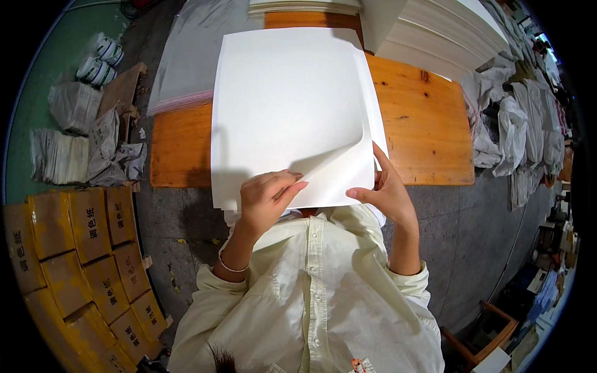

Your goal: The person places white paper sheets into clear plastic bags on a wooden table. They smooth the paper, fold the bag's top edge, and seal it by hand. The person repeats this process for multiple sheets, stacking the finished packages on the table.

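Wooden worktop (429,124), orange-brown, knots visible. Stacked white sheets (448,34) at its far right corner; a plastic-wrapped ream (186,56) at its far left. Yellow cardboard boxes (87,248) ranged in rows on the grey floor (180,217), lower left. Wrapped paper bundles (74,137) piled beyond them; further bundles (516,130) heaped along the right

left hand (267,198): fingers curled, tips pressed flat, wrist bent
right hand (387,191): thumb and forefinger spread, pinching lightly
forearms: both raised from lower edge, sleeves pushed back
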Tool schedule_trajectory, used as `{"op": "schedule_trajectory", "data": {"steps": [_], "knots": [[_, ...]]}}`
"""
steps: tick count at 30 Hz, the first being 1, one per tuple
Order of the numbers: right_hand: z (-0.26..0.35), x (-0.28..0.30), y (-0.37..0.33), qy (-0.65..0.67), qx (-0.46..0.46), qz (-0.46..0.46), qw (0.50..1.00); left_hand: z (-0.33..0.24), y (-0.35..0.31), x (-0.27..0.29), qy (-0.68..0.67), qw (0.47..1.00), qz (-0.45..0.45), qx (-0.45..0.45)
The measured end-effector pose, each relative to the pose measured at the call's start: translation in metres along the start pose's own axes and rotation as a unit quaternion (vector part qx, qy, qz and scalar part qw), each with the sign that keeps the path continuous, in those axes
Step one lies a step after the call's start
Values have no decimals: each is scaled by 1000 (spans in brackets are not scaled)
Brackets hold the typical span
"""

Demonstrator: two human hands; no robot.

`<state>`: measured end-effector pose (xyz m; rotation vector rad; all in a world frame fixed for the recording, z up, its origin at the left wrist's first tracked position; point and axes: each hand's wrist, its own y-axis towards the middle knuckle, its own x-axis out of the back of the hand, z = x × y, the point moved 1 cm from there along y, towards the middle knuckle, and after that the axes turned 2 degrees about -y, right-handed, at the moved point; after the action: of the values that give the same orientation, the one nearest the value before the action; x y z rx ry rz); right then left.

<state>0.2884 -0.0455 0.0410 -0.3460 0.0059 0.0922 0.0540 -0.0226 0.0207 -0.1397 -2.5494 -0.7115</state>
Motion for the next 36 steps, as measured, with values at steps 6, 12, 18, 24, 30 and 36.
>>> {"op": "schedule_trajectory", "data": {"steps": [6, 12, 18, 24, 30, 36], "knots": [[-2, -2, -1, 13, 14, -6, 1000, -2, 0, -2, 0, 998, 9, -64], [-1, -2, 0, 8, 22, -8, 1000, 2, -3, -4, 5, 995, 12, -96], [-8, -3, 2, 22, 9, -32, 999, -8, 9, 1, -18, 991, 95, -95], [-6, -6, 0, 15, 57, -38, 998, 7, 2, 0, -34, 987, 126, -98], [-11, 16, -4, 72, 12, 70, 995, -2, -3, -2, -103, 994, -7, 18], [-10, 8, -3, 53, 2, 24, 998, 0, 3, 3, 11, 987, 116, -110]]}}
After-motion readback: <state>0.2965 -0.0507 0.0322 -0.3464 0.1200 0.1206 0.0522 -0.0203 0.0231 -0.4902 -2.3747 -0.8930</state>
